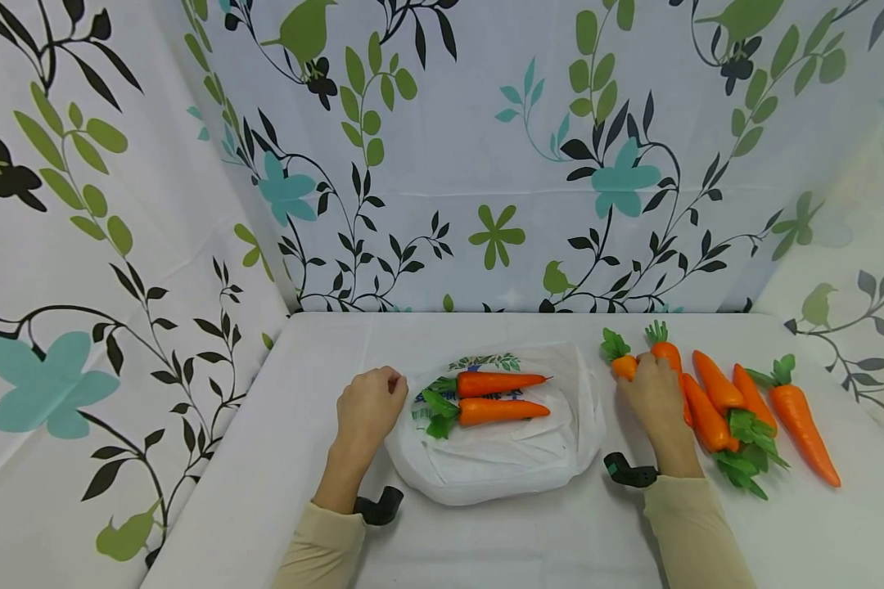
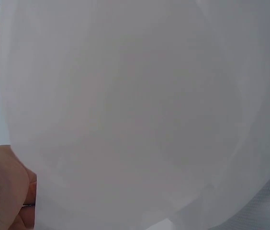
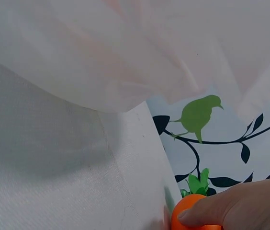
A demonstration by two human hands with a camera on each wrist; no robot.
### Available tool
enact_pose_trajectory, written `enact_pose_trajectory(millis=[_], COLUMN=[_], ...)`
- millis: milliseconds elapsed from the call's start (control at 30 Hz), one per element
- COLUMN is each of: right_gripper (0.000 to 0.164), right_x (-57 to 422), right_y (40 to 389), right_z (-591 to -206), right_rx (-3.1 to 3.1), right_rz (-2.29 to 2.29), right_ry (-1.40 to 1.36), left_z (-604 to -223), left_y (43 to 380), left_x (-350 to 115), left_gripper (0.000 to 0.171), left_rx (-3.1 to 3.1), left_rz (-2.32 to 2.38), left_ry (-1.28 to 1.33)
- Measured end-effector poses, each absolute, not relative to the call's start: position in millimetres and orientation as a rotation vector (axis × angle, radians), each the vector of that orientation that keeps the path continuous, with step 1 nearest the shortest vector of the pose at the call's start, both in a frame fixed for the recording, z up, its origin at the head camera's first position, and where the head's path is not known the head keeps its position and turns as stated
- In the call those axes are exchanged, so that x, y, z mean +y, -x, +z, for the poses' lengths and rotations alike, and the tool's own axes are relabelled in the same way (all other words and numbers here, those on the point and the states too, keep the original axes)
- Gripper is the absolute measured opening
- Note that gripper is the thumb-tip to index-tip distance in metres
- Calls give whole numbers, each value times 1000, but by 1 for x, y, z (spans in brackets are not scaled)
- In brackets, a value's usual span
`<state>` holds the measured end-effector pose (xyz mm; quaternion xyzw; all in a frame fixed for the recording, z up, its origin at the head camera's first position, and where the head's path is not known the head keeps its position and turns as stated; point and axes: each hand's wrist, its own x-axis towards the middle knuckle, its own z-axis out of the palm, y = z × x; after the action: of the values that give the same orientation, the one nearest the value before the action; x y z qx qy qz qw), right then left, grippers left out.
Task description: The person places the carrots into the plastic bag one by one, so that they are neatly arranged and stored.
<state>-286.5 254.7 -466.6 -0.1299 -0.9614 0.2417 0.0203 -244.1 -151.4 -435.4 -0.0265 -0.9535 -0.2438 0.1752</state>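
Two carrots with green tops, an upper one (image 1: 497, 382) and a lower one (image 1: 502, 411), lie side by side on a white plastic bag (image 1: 493, 462). My right hand (image 1: 651, 397) grips another carrot (image 3: 179, 218) near its leafy end, to the right of the bag; a finger presses its orange top in the right wrist view. The rest of that carrot is hidden by the hand. At the bag's left edge is my left hand (image 1: 371, 402), fingers curled inward; I cannot tell whether they pinch the plastic. White plastic fills most of the left wrist view.
Several more carrots lie right of the right hand, including one far right (image 1: 803, 429) and one behind the fingers (image 1: 665, 352). Leafy tops (image 1: 747, 454) overlap below them. A white cloth covers the table (image 1: 486, 548). Patterned curtains (image 1: 427, 180) hang behind and beside it.
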Motion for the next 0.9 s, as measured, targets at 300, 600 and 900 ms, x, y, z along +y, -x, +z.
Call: enact_pose_trajectory(millis=[300, 600, 900], right_gripper=[57, 58, 59], right_x=[254, 255, 254], right_y=[286, 284, 284], right_z=[-466, -466, -463], right_rx=[-2977, -2963, -2922], right_rz=[757, 759, 769], right_ry=[400, 360, 334], left_z=[-435, -436, -437], left_y=[244, 244, 245], left_x=[-151, -152, -152], left_gripper=[21, 21, 21], left_rx=[-2698, -2700, -2701], left_rz=[-684, -681, -687], left_ry=[82, 81, 81])
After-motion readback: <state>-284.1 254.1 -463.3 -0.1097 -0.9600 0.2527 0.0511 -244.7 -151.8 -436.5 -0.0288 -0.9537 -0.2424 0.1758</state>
